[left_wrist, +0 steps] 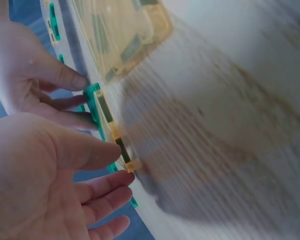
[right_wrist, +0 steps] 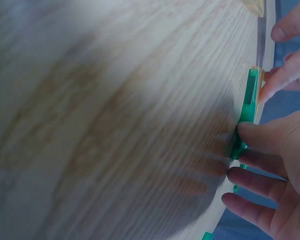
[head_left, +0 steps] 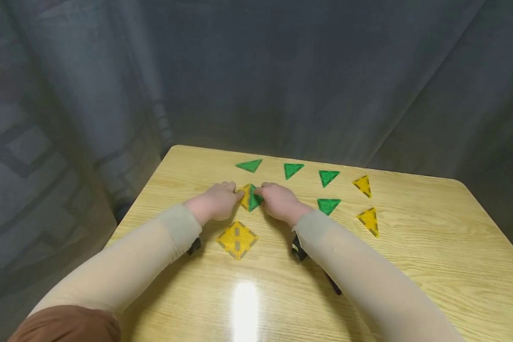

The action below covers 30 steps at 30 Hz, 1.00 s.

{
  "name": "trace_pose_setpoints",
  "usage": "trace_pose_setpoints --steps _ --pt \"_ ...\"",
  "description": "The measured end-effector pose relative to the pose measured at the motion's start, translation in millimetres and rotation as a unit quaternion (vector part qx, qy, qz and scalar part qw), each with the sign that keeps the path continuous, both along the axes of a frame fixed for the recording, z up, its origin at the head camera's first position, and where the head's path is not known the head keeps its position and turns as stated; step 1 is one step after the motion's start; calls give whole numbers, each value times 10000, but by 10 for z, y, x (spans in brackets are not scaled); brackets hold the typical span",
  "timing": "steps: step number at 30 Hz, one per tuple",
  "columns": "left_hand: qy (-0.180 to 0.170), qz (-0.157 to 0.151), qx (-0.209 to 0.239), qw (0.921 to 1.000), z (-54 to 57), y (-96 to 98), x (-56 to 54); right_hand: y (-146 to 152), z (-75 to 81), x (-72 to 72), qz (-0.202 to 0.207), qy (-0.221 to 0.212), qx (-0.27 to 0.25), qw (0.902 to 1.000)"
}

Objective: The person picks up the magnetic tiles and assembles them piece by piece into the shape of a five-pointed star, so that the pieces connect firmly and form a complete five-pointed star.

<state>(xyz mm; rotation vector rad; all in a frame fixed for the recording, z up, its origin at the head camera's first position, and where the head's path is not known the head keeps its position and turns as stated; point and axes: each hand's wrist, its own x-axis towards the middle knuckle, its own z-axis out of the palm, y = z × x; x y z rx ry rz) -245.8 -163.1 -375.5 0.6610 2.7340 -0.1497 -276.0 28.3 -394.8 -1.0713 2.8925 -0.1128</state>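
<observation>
Dark cloth curtain (head_left: 282, 85) behind; smooth wood-grain table (head_left: 432, 228) below. Left hand (head_left: 217, 201) and right hand (head_left: 278, 202) face each other over the wood. Left thumb and index finger pinch the outer side of a yellow triangular tile (head_left: 244, 194); right thumb and index finger pinch a green triangular tile (head_left: 254, 202). Both tiles sit between the hands, meeting along one edge. Nearer the body: translucent yellow diamond (head_left: 228, 239), glossy, dark strips along its edges. Farther back and rightward: four loose green triangles (head_left: 293, 170), two yellow triangles (head_left: 369, 221).
</observation>
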Motion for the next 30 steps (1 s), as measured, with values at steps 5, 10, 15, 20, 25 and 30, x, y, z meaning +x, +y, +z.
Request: trace_pose_setpoints --steps 5,10,15,20,25,30 --pt "-142 98 103 9998 -26 -9 -12 14 2 -3 -42 -123 24 9999" --pt "-96 75 314 9994 -9 -29 -71 6 20 -9 -34 -185 -29 9998" --pt "-178 100 953 9952 128 -29 -201 44 75 -32 -6 -392 -234 9990" --pt "-148 498 1396 9888 253 -11 -418 233 192 -176 -508 -594 -256 9966" --pt "-217 1260 1645 9781 256 76 -621 519 289 -392 -1572 -987 -184 9825" --pt "-278 1717 1731 9694 159 231 -755 671 280 -522 -1680 -1303 61 9771"
